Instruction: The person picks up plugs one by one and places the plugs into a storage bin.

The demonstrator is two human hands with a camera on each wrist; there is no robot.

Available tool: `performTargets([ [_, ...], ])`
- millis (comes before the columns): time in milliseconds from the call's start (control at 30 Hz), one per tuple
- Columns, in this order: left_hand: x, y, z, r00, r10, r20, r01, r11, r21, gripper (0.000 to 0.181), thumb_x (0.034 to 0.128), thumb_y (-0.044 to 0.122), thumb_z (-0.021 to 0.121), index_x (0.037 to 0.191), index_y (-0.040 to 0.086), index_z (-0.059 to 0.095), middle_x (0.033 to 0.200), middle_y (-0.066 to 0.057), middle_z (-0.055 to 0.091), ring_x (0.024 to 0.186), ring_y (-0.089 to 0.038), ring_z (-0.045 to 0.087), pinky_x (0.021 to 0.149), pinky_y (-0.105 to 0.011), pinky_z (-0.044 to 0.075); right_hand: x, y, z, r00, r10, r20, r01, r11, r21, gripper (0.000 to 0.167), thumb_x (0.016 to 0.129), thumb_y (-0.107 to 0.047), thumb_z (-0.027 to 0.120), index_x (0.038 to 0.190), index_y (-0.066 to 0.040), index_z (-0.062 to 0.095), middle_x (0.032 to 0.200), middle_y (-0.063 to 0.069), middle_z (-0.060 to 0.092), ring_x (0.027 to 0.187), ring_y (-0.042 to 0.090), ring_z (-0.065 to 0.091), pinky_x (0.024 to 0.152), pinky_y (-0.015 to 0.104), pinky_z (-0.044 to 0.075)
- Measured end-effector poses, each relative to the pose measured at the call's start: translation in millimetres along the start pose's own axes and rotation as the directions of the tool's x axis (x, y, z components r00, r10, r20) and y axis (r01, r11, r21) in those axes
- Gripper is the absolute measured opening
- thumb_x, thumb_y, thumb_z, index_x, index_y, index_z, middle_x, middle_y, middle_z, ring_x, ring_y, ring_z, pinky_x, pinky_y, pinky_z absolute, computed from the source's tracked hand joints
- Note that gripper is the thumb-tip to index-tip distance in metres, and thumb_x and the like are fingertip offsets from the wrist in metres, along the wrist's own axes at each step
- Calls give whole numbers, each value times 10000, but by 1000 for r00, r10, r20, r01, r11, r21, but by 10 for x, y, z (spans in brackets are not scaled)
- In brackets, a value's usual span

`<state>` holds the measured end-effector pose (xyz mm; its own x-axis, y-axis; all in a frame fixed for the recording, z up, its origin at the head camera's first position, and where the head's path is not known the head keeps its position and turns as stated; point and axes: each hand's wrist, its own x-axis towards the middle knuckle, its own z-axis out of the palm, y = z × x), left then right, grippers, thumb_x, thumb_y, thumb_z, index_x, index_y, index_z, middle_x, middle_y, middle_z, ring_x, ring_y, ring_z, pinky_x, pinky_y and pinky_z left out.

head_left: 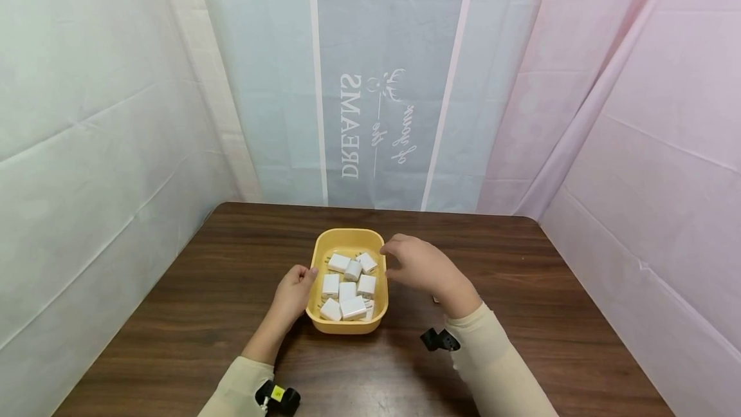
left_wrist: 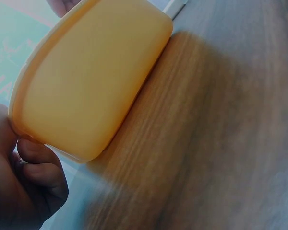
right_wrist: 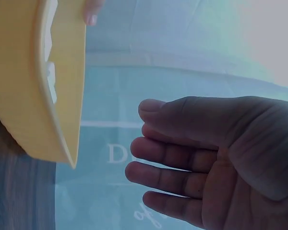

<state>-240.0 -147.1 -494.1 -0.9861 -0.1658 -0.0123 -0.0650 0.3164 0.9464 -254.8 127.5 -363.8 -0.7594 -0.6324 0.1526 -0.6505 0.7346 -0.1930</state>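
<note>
A yellow plastic basket point(head_left: 347, 327) sits on the table with several white charger plugs point(head_left: 353, 308) lying jumbled inside. My left hand point(head_left: 296, 291) pinches the left rim, thumb over the top and fingers curled below it, as the left wrist view shows with the basket's side wall point(left_wrist: 91, 81). Beside the right rim is my right hand point(head_left: 419, 266), its fingers loosely extended and holding nothing. In the right wrist view a gap separates the right hand point(right_wrist: 192, 158) from the basket point(right_wrist: 19, 86).
A small pale object point(head_left: 436, 300) lies on the table, mostly hidden by the right forearm. The dark wood table point(head_left: 231, 275) stretches around the basket. Hanging cloth point(head_left: 405, 50) encloses the back and both sides.
</note>
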Motion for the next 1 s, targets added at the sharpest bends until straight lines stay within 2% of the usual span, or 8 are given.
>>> performTargets([
  [567,-2,36,5,1000,-11,1,11,1000,-12,315,1083,309,525,1001,7,559,783,-96,572,637,-167,561,531,-270,470,-79,409,-131,993,118,-25,-117,992,37,369,915,-172,766,1253,-46,686,1250,108,662,1135,261,646,972,454,531],
  [1000,-19,46,-12,1000,-22,16,22,999,-33,329,1091,312,508,1023,-7,550,789,-105,569,624,-158,551,517,-267,467,-68,631,-97,983,183,-13,-182,982,56,362,921,-163,761,1253,-43,683,1261,131,664,1164,307,640,975,492,525],
])
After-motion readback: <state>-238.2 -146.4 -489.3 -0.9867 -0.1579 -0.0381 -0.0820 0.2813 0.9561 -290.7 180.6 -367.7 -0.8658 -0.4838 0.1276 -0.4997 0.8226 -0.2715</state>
